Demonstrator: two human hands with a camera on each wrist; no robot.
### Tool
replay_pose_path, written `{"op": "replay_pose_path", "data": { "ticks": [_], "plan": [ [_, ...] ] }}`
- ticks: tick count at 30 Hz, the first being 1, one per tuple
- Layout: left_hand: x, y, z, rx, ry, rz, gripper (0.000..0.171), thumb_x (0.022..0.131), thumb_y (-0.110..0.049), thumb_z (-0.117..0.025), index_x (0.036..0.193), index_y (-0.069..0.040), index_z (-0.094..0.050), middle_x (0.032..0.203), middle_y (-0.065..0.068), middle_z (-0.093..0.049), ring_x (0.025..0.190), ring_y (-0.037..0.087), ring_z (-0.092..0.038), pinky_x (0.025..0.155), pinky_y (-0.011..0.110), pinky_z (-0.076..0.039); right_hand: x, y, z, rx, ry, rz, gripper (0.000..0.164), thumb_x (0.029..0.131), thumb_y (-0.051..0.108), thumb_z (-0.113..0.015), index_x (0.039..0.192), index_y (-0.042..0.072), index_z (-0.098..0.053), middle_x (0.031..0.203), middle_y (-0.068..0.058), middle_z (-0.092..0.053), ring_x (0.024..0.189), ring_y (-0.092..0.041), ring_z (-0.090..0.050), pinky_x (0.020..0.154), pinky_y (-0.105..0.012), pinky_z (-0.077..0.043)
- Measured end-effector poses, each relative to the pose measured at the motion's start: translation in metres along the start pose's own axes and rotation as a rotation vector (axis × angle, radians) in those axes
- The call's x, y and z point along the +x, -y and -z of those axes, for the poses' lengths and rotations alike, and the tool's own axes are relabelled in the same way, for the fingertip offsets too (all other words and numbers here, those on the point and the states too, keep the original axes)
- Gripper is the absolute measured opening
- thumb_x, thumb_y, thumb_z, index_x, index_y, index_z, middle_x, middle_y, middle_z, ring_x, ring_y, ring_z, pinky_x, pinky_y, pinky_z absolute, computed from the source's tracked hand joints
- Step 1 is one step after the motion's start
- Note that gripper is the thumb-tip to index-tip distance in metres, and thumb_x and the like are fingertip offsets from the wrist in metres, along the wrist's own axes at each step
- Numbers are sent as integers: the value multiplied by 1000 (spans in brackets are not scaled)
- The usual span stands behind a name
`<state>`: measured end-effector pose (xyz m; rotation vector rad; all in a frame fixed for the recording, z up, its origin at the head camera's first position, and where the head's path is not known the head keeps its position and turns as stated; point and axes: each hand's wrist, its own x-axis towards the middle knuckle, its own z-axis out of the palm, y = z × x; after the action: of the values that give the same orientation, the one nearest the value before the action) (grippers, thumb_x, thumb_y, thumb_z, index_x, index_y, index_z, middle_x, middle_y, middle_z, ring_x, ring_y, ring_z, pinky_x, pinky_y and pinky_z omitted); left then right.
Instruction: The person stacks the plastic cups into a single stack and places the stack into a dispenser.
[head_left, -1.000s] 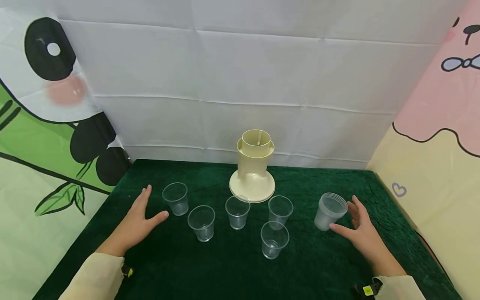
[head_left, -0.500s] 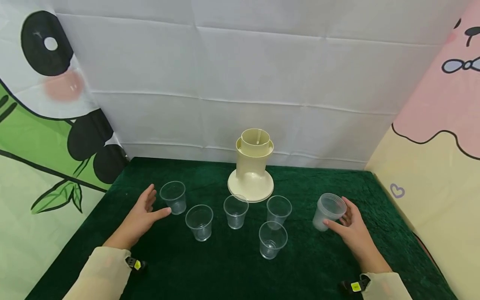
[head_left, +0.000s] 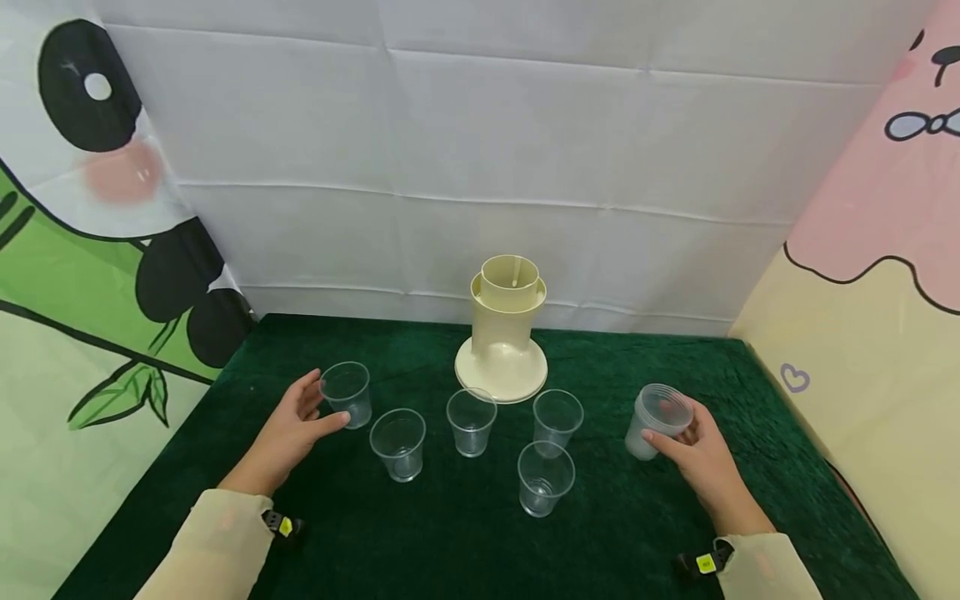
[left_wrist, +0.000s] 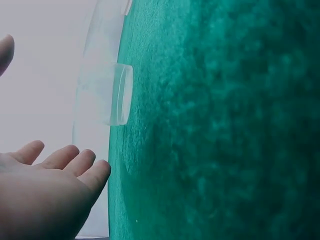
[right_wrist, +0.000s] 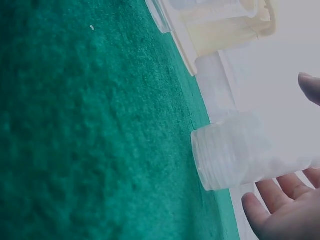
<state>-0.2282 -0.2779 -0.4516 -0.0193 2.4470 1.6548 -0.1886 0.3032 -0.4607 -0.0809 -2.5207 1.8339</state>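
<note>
Several clear plastic cups stand upright on a dark green cloth. My left hand [head_left: 292, 429] is beside the leftmost cup [head_left: 348, 393], its thumb and fingers spread around the near side. In the left wrist view the fingers [left_wrist: 85, 162] are loosely bent, and that cup [left_wrist: 121, 95] stands between them and the thumb. At the right, a stack of nested cups [head_left: 647, 429] stands on the cloth. My right hand [head_left: 705, 458] is around it, thumb in front and fingers partly hidden behind. In the right wrist view the fingers lie close to the stack [right_wrist: 225, 152]; firm contact cannot be told.
A cream plastic stand [head_left: 504, 342] with a round base and tube-like top is at the back middle. Other single cups, such as one cup [head_left: 401, 446] and another cup [head_left: 546, 479], stand between the hands. White cloth [head_left: 495, 133] hangs behind the table.
Both hands have moved inward: the left to the right, toward the leftmost cup, and the right to the left, around the stack. The cups stay where they were on the cloth.
</note>
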Motion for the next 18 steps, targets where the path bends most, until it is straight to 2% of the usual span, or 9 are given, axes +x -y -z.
{"op": "replay_pose_path", "data": {
  "ticks": [4,11,14,18],
  "plan": [
    [1,0,-1,-23,-7,3,107,96,-36,-76,166,-16,2,170,21,-6,154,46,-11,118,65,-21,0,-1,-1,-14,-15,-2,86,98,30,-75,160,6,-22,155,-16,-39,137,-27,-44,91,-13,-43],
    [4,0,-5,-39,-13,18,101,98,-32,-74,167,-17,-1,171,19,-8,154,44,-11,117,65,-23,-1,-2,-4,-2,-20,0,84,98,30,-74,160,8,-22,154,-16,-42,123,-6,-50,90,-11,-45],
    [5,-1,-6,-46,-15,13,100,98,-30,-74,166,-15,-3,170,20,-9,154,44,-12,117,65,-23,0,-3,-5,7,-20,-6,87,97,31,-75,160,7,-21,154,-17,-42,122,-4,-51,89,-10,-45],
    [6,-2,-8,-59,-15,4,98,98,-29,-74,166,-14,-4,170,19,-11,154,44,-12,117,65,-24,1,-3,-6,11,-22,-14,86,97,29,-76,160,6,-22,154,-18,-42,127,-9,-50,90,-9,-44]
  ]
}}
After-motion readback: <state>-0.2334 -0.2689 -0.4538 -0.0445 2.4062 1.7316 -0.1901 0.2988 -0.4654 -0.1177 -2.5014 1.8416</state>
